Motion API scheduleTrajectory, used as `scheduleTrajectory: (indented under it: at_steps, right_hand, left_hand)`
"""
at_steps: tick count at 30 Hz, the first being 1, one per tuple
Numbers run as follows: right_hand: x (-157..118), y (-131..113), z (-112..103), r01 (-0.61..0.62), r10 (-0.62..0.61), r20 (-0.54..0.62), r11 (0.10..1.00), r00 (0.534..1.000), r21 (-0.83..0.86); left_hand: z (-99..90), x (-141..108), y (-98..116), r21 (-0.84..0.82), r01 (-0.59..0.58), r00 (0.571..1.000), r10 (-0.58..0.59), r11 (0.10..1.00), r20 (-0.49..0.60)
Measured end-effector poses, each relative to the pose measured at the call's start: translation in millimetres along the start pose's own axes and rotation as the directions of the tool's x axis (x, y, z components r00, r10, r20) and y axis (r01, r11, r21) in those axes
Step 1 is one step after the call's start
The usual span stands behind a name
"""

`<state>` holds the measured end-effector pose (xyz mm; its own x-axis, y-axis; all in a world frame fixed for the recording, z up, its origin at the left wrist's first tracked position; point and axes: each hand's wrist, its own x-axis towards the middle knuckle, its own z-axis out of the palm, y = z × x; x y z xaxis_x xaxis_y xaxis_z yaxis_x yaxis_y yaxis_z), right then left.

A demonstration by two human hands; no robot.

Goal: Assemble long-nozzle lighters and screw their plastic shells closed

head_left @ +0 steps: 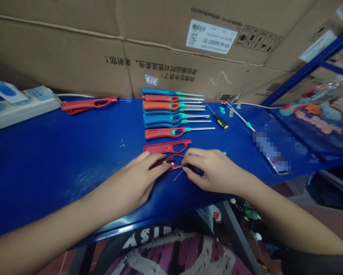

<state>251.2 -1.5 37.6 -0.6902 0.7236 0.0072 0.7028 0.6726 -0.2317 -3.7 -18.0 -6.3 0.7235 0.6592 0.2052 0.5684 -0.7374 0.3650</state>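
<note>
An opened red lighter shell half lies on the blue table between my hands, with small dark and metal parts inside. My left hand grips its handle end, thumb and index finger reaching over the inner parts. At the other end, the fingers of my right hand are pinched together; they hide what they hold. A thin grey rod sticks out below the right fingertips. Just beyond lies a matching red shell half. A metal tip shows past my right hand.
Several blue, red and orange lighters lie in a row behind. Right of them are a yellow-black screwdriver, teal pieces and a pixelated phone-like object. Small screws, red shells and a power strip are leftward.
</note>
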Motion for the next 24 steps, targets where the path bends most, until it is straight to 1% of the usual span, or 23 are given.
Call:
scheduleTrajectory:
  at_steps: [6, 8, 10, 11, 12, 13, 14, 15, 16, 17, 18, 19, 20, 21, 22, 23, 24]
  right_hand:
    - [-3, -12, 19, -0.057, 0.048, -0.071, 0.989, 0.996, -0.133]
    - [-4, -12, 20, -0.056, 0.048, -0.081, 0.993, 0.996, -0.1]
    - [-2, -6, 14, -0.032, 0.032, -0.089, 0.999, 0.996, 0.005]
    - [1, 2, 8, -0.022, 0.028, -0.115, 0.998, 0.993, 0.059]
    - [5, 12, 1, -0.023, 0.038, -0.159, 0.995, 0.986, 0.096]
    - [9, 25, -7, -0.045, 0.069, -0.235, 0.993, 0.969, 0.106]
    - [13, 42, -16, -0.081, 0.11, -0.337, 0.992, 0.935, 0.098]
    - [16, 61, -26, -0.176, 0.194, -0.42, 0.981, 0.886, 0.081]
    - [19, 81, -34, -0.306, 0.293, -0.511, 0.95, 0.808, 0.06]
    - [20, 103, -42, -0.45, 0.399, -0.574, 0.891, 0.715, 0.058]
    - [20, 125, -47, -0.585, 0.5, -0.612, 0.807, 0.612, 0.075]
    - [19, 146, -51, -0.696, 0.583, -0.634, 0.712, 0.509, 0.096]
    - [16, 165, -51, -0.773, 0.641, -0.64, 0.624, 0.423, 0.115]
    - [12, 181, -50, -0.801, 0.664, -0.642, 0.585, 0.383, 0.127]
    - [8, 196, -46, -0.812, 0.676, -0.638, 0.568, 0.37, 0.131]
    - [5, 207, -41, -0.815, 0.682, -0.629, 0.565, 0.373, 0.129]
    - [1, 216, -35, -0.809, 0.677, -0.624, 0.577, 0.392, 0.118]
  left_hand:
    - [-1.3, 2, 2, -0.004, -0.007, 1.0, 0.007, 1.0, -0.025]
    - [-1.4, 3, 1, -0.002, -0.004, 0.999, 0.004, 1.0, -0.032]
    - [-1.3, 3, 0, -0.009, -0.007, 0.999, 0.007, 1.0, -0.036]
    - [-1.1, 2, 0, -0.013, -0.008, 0.999, 0.007, 1.0, -0.037]
    - [-1.0, 2, -1, -0.017, -0.007, 0.999, 0.006, 1.0, -0.035]
    - [-0.9, 2, -1, -0.019, -0.004, 0.999, 0.003, 1.0, -0.033]
    - [-0.8, 2, -1, -0.018, 0.003, 1.0, -0.004, 1.0, -0.028]
    - [-0.8, 1, -1, -0.018, 0.012, 1.0, -0.013, 1.0, -0.021]
    - [-0.8, 1, -2, -0.018, 0.02, 1.0, -0.02, 1.0, -0.013]
    - [-0.9, 0, -2, -0.019, 0.027, 1.0, -0.027, 0.999, -0.005]
    - [-0.9, -1, -2, -0.022, 0.031, 1.0, -0.031, 0.999, 0.003]
    - [-0.8, -1, -3, -0.025, 0.033, 0.999, -0.033, 0.999, 0.007]
    - [-0.5, -2, -4, -0.03, 0.034, 0.999, -0.034, 0.999, 0.008]
    - [-0.1, -3, -4, -0.035, 0.034, 0.999, -0.034, 0.999, 0.004]
    - [0.6, -3, -5, -0.04, 0.036, 0.999, -0.036, 0.999, -0.002]
    - [1.4, -3, -6, -0.044, 0.037, 0.999, -0.038, 0.998, -0.007]
    - [2.3, -4, -7, -0.048, 0.039, 0.999, -0.04, 0.998, -0.013]
